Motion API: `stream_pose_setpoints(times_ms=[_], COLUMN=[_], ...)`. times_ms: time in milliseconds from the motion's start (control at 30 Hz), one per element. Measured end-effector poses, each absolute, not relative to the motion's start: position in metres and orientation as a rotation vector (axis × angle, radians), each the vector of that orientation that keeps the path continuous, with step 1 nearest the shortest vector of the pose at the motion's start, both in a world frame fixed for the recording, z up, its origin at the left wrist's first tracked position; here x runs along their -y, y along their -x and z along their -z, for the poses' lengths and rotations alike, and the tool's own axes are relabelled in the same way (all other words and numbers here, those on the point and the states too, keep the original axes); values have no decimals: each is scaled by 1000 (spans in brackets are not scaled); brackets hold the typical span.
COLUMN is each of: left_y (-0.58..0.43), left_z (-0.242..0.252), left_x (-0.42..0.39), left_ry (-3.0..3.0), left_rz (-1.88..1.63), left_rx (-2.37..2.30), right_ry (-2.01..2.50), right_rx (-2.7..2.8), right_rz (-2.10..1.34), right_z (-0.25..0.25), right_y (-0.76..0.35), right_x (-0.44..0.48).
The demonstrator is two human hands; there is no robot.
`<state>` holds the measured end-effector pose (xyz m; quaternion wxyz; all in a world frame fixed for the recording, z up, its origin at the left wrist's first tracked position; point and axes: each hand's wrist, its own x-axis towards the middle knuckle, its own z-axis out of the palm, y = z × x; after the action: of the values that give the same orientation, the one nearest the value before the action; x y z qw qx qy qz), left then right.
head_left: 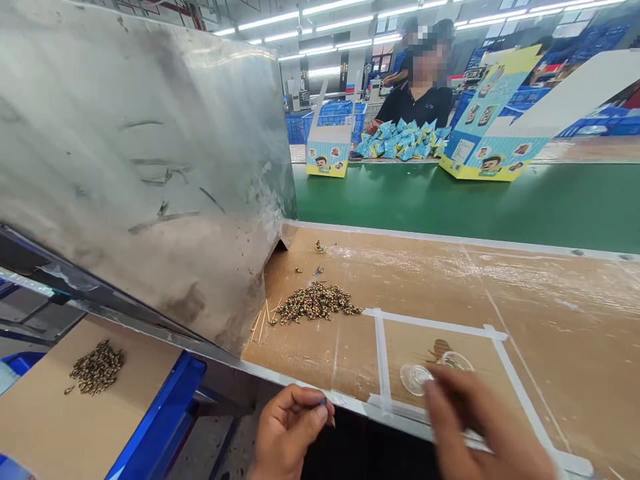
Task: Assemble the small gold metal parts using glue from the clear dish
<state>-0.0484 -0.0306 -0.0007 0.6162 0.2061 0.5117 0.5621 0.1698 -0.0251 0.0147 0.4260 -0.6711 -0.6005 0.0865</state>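
Observation:
My left hand point(293, 430) is closed at the table's front edge, thumb and forefinger pinching a tiny piece with a blue spot, too small to name. Blurred by motion, my right hand point(483, 423) reaches over the taped area; whether it holds anything is unclear. Its fingers overlap the right edge of a small clear round plastic dish point(411, 379) in the view. Just behind them is a second clear round container point(459, 361), partly hidden, beside a brown patch point(440, 348). Left of the tape lies a heap of tiny gold-and-dark parts point(320, 302).
A large metal panel point(150, 167) stands at left. Thin wooden sticks point(261, 323) lie by the heap. More parts point(97, 368) sit on cardboard point(45, 427) at lower left. Beyond the green belt point(390, 200) are printed boxes point(327, 157), blue packets point(403, 140) and a co-worker point(417, 100).

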Motion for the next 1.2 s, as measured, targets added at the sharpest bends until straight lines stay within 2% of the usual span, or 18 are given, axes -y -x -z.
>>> stream_pose_setpoints(times_ms=[67,300,567,733,833,967,1200], left_y=[53,79,86,70,64,56,21], left_z=[-2,2,0,-7,-4,7,1], left_x=[31,37,32,23,20,20,34], left_ry=[-477,-576,-590,-637,-759,-808,-574], left_rz=[-1328,-1417,-1435,-1443,-1407,-1320,-1532], left_rx=[-1221,-1286,-1317,-1237,-1132,-1050,-1108], right_ry=[1535,1851,1758,1455,1322,1281,1175], right_rx=[1830,1959,2060,2017,1837,1231,740], right_rz=[-353,-368,-395,-597,-832,-1247,-1391], right_z=[-17,-5,7,5,-3,-10,-14], right_y=[-129,-62,-79,-91,-92,-85,-77], right_x=[-1,-77,-58,-11,16,31,40])
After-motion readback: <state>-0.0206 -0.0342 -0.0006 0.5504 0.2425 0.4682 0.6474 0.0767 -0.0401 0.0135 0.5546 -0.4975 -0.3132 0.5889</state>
